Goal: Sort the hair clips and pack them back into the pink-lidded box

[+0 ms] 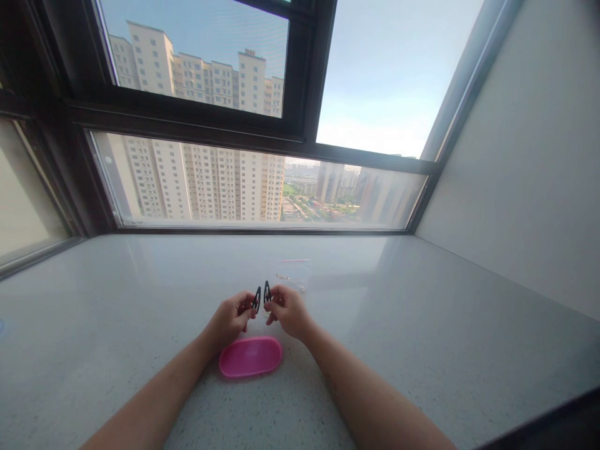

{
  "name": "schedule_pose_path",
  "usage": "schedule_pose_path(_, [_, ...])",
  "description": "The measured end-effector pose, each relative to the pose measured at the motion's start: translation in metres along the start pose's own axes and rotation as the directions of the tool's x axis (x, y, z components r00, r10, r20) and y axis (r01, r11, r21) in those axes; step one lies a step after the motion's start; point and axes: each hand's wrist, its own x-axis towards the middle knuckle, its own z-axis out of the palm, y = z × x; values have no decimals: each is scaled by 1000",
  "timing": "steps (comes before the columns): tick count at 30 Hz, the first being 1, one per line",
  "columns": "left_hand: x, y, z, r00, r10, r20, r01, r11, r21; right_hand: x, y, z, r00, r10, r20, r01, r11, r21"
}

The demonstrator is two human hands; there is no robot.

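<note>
Between the thumb and fingers of my left hand [233, 315] is a black snap hair clip [256, 299], held nearly upright. My right hand [289, 309] pinches a second black snap hair clip [267, 292] close beside it, with a small gap between the two. Just below my hands lies a pink oval tray [250, 357] with a raised rim. Beyond my right hand a clear zip bag [294, 270] lies flat, with small metallic-looking items in it that I cannot make out fully.
The pale speckled stone sill [384, 350] spreads out under my arms. Dark window frames [262, 230] close it off at the back, and a white wall [529, 187] rises on the right. A small bluish thing [2, 326] shows at the far left edge.
</note>
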Motion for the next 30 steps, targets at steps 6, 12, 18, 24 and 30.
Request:
schedule_pose_path(6, [-1,2,0,1000,-5,7,5,1000,-28,-1,-5,1,1000,7,-3,-7,1000,-3])
schedule_pose_path(12, [0,-1,1,1000,1,-12,-1,1000,-8,-2,-6,0,1000,15,6,-15,1000,-26])
schedule_pose_path(18, [0,-5,0,1000,15,-24,-15,1000,0,-1,-5,0,999,35,4,-35,999,3])
schedule_pose_path(24, [1,1,3,1000,15,-25,-17,997,-76,-3,-7,0,998,59,-1,-59,998,-25])
schedule_pose_path(30, [1,4,5,1000,12,-27,-16,991,-136,-4,-10,-1,998,51,26,-48,994,-95])
